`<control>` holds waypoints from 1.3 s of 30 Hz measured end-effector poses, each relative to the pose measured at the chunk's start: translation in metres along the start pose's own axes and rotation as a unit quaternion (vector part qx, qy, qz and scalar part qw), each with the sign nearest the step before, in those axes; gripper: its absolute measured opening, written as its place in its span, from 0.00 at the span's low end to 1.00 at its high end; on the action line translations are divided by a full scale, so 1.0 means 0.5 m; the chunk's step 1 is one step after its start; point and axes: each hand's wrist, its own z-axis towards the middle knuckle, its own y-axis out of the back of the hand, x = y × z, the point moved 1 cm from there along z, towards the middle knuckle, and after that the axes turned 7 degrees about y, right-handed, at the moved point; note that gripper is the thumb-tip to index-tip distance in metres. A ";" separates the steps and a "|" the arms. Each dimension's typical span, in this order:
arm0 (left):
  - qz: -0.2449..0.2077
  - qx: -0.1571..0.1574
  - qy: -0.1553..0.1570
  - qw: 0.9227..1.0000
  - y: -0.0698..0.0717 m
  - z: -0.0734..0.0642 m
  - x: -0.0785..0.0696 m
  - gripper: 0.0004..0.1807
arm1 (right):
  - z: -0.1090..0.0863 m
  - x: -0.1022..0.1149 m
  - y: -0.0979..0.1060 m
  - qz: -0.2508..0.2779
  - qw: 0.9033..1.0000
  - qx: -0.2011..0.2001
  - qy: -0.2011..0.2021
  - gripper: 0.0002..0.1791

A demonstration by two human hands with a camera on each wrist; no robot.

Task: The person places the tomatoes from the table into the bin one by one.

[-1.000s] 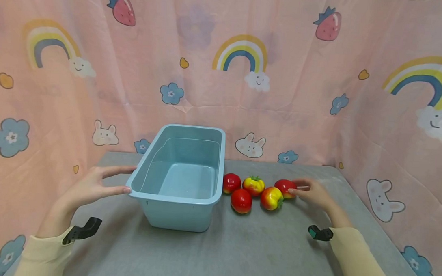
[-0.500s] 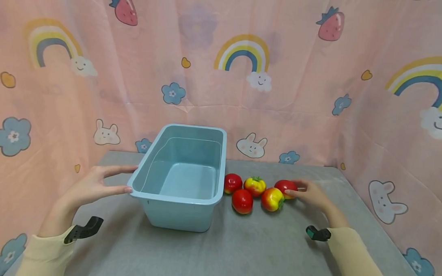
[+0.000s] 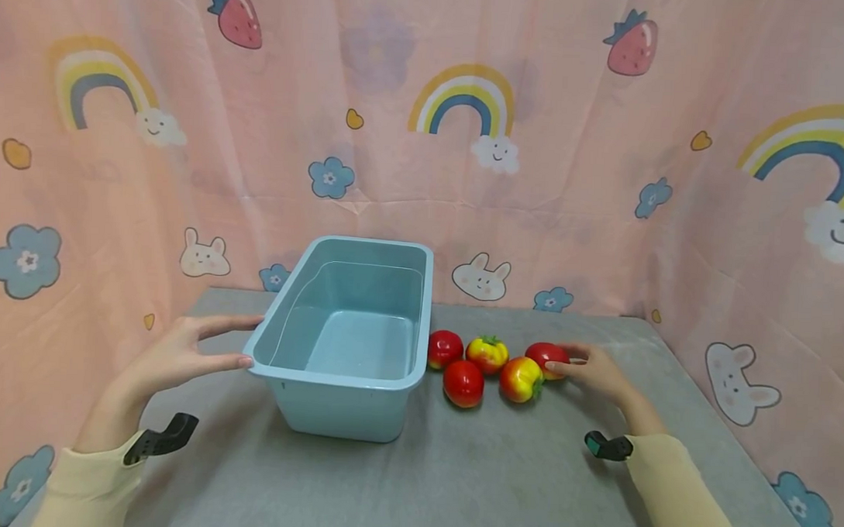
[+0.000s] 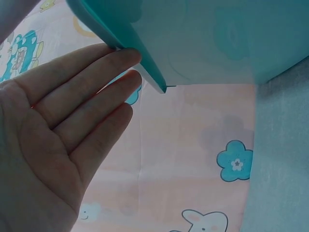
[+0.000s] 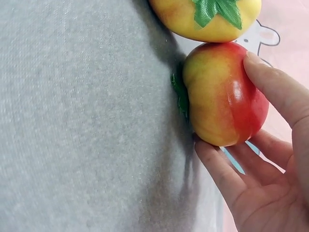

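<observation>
My left hand (image 3: 171,355) is at the left side of a light blue plastic basin (image 3: 340,412). Its fairly straight fingers touch the rim, and in the left wrist view the fingertips (image 4: 130,55) lie against the rim's underside. At the right end of a group of tomatoes, my right hand (image 3: 600,372) pinches a red tomato (image 3: 543,356) between thumb and fingers. The right wrist view shows this tomato (image 5: 217,96) tipped on its side, its green leaves against the grey tabletop. It touches a yellower tomato (image 5: 207,21).
Beside the basin's right wall lie two red tomatoes, one behind (image 3: 445,348) and one in front (image 3: 463,384). Two yellow-and-red ones, a rear one (image 3: 487,354) and a front one (image 3: 521,379), sit between them and my right hand. A pink printed curtain (image 3: 535,221) surrounds the grey table (image 3: 498,483).
My right hand has shifted very slightly left, its thumb further over the red tomato. The left hand and the basin stay where they were; the head view has drifted a little.
</observation>
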 end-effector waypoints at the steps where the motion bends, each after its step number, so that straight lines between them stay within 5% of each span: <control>1: 0.000 0.000 0.000 1.000 0.000 0.000 0.000 0.29 | 0.000 0.000 0.000 0.000 1.000 0.000 0.000 0.41; 39: -0.021 0.012 0.012 1.000 -0.001 -0.001 0.000 0.29 | -0.028 0.010 0.024 -0.011 1.000 -0.023 -0.003 0.41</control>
